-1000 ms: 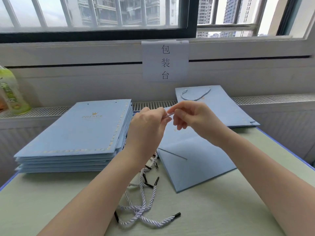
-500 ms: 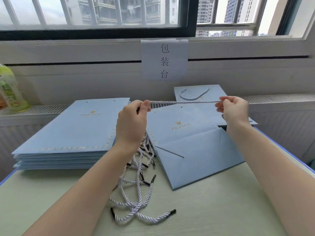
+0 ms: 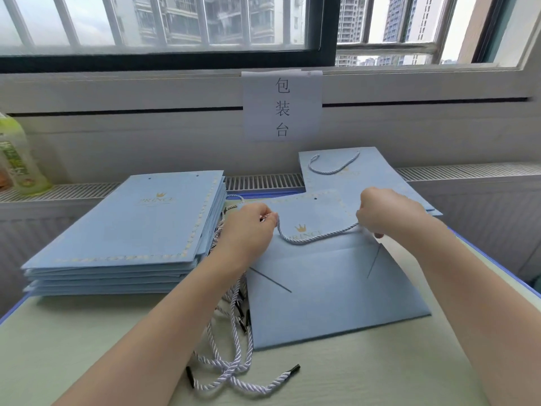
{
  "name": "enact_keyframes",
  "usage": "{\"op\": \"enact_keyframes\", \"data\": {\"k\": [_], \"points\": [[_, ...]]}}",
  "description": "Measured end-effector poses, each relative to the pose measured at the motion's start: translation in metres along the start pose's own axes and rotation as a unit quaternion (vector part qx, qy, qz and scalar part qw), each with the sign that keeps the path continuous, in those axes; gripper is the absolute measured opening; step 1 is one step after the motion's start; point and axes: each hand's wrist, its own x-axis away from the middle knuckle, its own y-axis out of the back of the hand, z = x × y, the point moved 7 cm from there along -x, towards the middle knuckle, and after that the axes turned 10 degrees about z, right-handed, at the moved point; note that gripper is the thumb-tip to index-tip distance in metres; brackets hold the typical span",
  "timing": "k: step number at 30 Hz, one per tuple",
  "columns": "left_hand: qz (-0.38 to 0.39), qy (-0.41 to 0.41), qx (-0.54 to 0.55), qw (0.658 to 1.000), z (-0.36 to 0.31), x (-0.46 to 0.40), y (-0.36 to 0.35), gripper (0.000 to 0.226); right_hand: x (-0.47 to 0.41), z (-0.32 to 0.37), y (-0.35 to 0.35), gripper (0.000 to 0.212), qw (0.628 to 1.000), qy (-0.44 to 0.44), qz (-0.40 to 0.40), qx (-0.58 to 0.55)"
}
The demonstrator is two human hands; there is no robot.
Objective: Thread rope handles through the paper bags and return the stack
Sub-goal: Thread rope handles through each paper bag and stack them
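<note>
A light blue paper bag (image 3: pixel 328 288) lies flat on the table in front of me, its gold crown logo facing up. Over it sags a white twisted rope (image 3: pixel 316 237). My left hand (image 3: pixel 248 230) pinches one end of the rope near the bag's upper left. My right hand (image 3: pixel 386 212) grips the other end at the bag's upper right. A stack of flat blue bags (image 3: pixel 126 230) without handles sits at the left. Behind the right hand lie finished bags (image 3: pixel 374 174) with a rope handle showing. Loose ropes (image 3: pixel 231 367) with black tips are heaped under my left forearm.
A green drink bottle (image 3: pixel 17 159) stands on the vented ledge (image 3: pixel 263 181) at far left. A paper sign (image 3: pixel 282 105) hangs on the wall below the window. The table's blue edge (image 3: pixel 497 268) runs along the right side.
The rope was stretched taut between my raised hands; both hands have dropped to the bag's top and the rope now hangs slack across it.
</note>
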Motion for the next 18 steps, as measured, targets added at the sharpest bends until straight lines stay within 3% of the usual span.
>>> {"op": "enact_keyframes", "data": {"k": [3,5,8,12,15,18], "points": [[-0.028,0.003,-0.051,0.998,0.000,0.002,0.004,0.026,0.004,0.005,0.010,0.014,0.996,0.013,-0.082,0.017],[-0.053,-0.006,-0.111,0.992,-0.001,0.003,0.004,0.026,0.001,0.012,0.008,0.025,0.989,0.056,-0.132,-0.035],[-0.072,-0.017,-0.116,0.991,0.002,0.003,0.002,0.025,-0.008,0.021,-0.008,0.032,0.974,0.127,-0.110,-0.152],[-0.121,-0.031,-0.034,0.992,0.002,0.005,0.011,0.022,-0.008,0.017,-0.004,0.035,0.959,0.141,-0.125,-0.213],[-0.173,-0.052,-0.009,0.983,-0.006,0.011,0.023,0.020,-0.010,0.005,0.007,0.034,0.973,0.098,-0.115,-0.173],[-0.169,-0.039,-0.028,0.984,-0.013,0.016,0.025,0.024,-0.010,-0.004,0.010,0.033,0.992,0.050,-0.071,-0.091]]}}
